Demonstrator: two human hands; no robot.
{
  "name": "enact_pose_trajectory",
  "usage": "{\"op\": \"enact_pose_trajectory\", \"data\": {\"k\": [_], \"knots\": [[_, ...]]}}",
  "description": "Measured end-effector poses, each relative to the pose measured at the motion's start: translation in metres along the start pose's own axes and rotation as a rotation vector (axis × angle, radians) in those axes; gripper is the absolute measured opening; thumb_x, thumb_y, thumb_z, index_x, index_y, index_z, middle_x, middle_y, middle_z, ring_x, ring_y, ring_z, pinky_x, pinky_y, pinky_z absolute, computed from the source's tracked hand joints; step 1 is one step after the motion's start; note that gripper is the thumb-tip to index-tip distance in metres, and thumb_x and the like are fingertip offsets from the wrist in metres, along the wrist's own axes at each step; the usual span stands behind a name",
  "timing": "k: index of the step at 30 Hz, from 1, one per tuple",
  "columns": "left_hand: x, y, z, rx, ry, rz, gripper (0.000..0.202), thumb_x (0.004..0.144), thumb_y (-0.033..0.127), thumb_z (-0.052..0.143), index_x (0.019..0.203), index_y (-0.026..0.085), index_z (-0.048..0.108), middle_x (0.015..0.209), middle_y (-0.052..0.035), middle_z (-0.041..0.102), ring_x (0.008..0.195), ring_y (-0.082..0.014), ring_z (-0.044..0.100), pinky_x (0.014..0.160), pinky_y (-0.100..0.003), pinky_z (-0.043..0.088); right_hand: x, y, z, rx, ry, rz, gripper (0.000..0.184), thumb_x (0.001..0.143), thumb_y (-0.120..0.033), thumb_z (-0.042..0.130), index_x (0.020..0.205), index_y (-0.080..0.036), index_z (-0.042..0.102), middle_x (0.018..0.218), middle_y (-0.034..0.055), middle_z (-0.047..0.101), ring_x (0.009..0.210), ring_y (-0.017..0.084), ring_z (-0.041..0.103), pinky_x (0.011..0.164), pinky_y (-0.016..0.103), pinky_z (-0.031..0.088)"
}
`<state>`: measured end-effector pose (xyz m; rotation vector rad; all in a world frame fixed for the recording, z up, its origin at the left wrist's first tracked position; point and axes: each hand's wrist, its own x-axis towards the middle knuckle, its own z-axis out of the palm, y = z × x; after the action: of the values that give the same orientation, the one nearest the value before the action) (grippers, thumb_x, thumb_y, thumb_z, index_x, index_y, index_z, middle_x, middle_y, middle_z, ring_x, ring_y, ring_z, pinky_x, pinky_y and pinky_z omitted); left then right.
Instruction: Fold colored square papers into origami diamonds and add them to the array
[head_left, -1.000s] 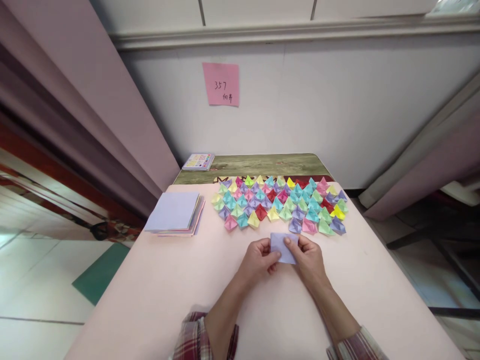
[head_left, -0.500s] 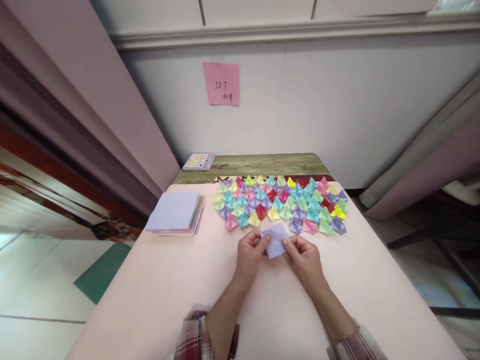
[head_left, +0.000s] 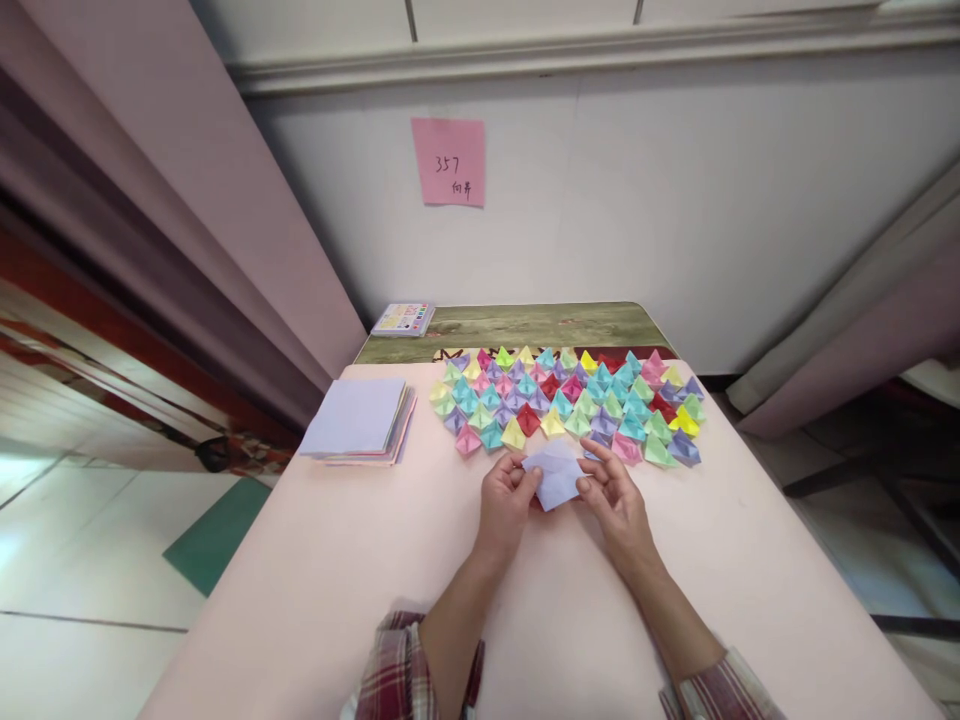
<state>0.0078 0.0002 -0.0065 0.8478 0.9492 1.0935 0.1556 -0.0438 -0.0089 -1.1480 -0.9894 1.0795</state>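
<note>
Both my hands hold a small lilac folded paper [head_left: 556,474] just above the pale pink table [head_left: 315,580]. My left hand [head_left: 506,502] pinches its left side with thumb and fingers closed. On the paper's right edge, my right hand [head_left: 615,500] grips with its fingers curled. The paper is partly unfolded, turned like a diamond. Directly behind it lies a field of several small folded paper shapes [head_left: 570,405] in pink, teal, yellow, green, purple and red, packed in rows.
A stack of square paper sheets [head_left: 360,420], lilac on top, lies at the left of the table. Behind the table stands a wooden surface [head_left: 525,325] with a paper pack [head_left: 403,318]. A pink note [head_left: 448,162] hangs on the wall. Floor drops off on both sides.
The lilac paper moved away from me toward the folded shapes and turned from a flat rectangle to a diamond, opening out. Both hands followed it forward.
</note>
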Motion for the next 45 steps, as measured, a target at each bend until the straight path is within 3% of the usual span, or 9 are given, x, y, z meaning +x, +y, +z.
{"op": "enact_pose_trajectory", "data": {"k": [3,9,13,19,26,29,35,40,45], "knots": [[0.001,-0.001,0.000,-0.059,0.020,-0.046,0.031,0.073,0.041,0.073,0.083,0.015,0.058,0.063,0.0015,0.059,0.052,-0.0110,0.054,0.047,-0.021,0.045,-0.001,-0.001,-0.002,0.021,-0.035,-0.022,0.052,0.086,-0.044,0.063,0.133,-0.025,0.049,0.111,0.0094,0.060,0.102,0.024,0.062,0.079,0.033,0.056],[0.002,0.001,-0.005,-0.016,0.073,-0.026,0.043,0.080,0.042,0.066,0.115,0.020,0.056,0.067,0.0034,0.057,0.051,-0.0089,0.050,0.044,-0.017,0.037,-0.002,-0.001,-0.005,0.040,-0.120,-0.033,0.046,0.086,-0.039,0.064,0.129,-0.028,0.053,0.115,0.0084,0.060,0.087,0.019,0.065,0.076,0.035,0.056],[0.000,0.003,-0.006,0.088,-0.006,0.031,0.036,0.085,0.043,0.061,0.112,0.020,0.057,0.066,0.0028,0.057,0.055,-0.0097,0.052,0.051,-0.019,0.040,-0.002,0.001,-0.005,0.026,-0.136,-0.023,0.046,0.086,-0.034,0.064,0.130,-0.028,0.053,0.111,0.0072,0.061,0.082,0.017,0.063,0.075,0.033,0.054],[-0.001,0.000,-0.006,0.127,-0.129,-0.020,0.035,0.085,0.045,0.060,0.108,0.019,0.056,0.063,0.0028,0.057,0.052,-0.0104,0.051,0.050,-0.019,0.038,0.001,0.004,-0.005,0.000,-0.100,-0.020,0.041,0.085,-0.029,0.061,0.126,-0.026,0.056,0.104,0.0051,0.065,0.072,0.013,0.062,0.063,0.026,0.050],[0.002,-0.002,-0.006,0.114,-0.062,0.014,0.036,0.083,0.045,0.061,0.108,0.020,0.053,0.057,0.0068,0.050,0.044,-0.0084,0.044,0.042,-0.018,0.034,0.001,0.001,-0.006,0.092,-0.030,0.088,0.048,0.089,-0.042,0.057,0.134,-0.027,0.048,0.108,0.0060,0.065,0.081,0.017,0.066,0.070,0.031,0.056],[0.001,0.000,-0.005,0.113,-0.045,0.046,0.036,0.083,0.044,0.062,0.108,0.020,0.053,0.052,0.0088,0.044,0.042,-0.0090,0.043,0.041,-0.018,0.035,0.001,0.000,-0.005,0.061,-0.031,0.066,0.053,0.087,-0.046,0.060,0.135,-0.027,0.048,0.106,0.0058,0.064,0.078,0.018,0.066,0.070,0.033,0.058],[0.000,0.001,-0.004,0.085,-0.020,0.056,0.034,0.079,0.040,0.066,0.102,0.019,0.052,0.057,0.0058,0.053,0.048,-0.0107,0.050,0.047,-0.020,0.042,0.002,0.001,-0.001,0.036,-0.121,0.024,0.067,0.081,-0.039,0.072,0.139,-0.029,0.040,0.115,0.0077,0.061,0.091,0.020,0.066,0.080,0.035,0.056],[0.005,0.000,-0.009,0.073,0.027,0.022,0.035,0.080,0.044,0.064,0.104,0.019,0.055,0.057,0.0066,0.049,0.044,-0.0084,0.043,0.043,-0.018,0.033,-0.001,-0.002,-0.005,0.019,-0.140,0.034,0.054,0.088,-0.044,0.061,0.138,-0.028,0.045,0.117,0.0087,0.060,0.095,0.021,0.064,0.080,0.035,0.056],[0.002,0.001,-0.010,0.101,-0.022,-0.016,0.029,0.082,0.044,0.059,0.100,0.022,0.052,0.059,0.0066,0.048,0.046,-0.0092,0.044,0.042,-0.017,0.031,-0.001,-0.002,-0.005,0.032,-0.110,0.056,0.046,0.091,-0.046,0.056,0.134,-0.029,0.050,0.111,0.0069,0.063,0.087,0.019,0.066,0.074,0.032,0.056]]}}
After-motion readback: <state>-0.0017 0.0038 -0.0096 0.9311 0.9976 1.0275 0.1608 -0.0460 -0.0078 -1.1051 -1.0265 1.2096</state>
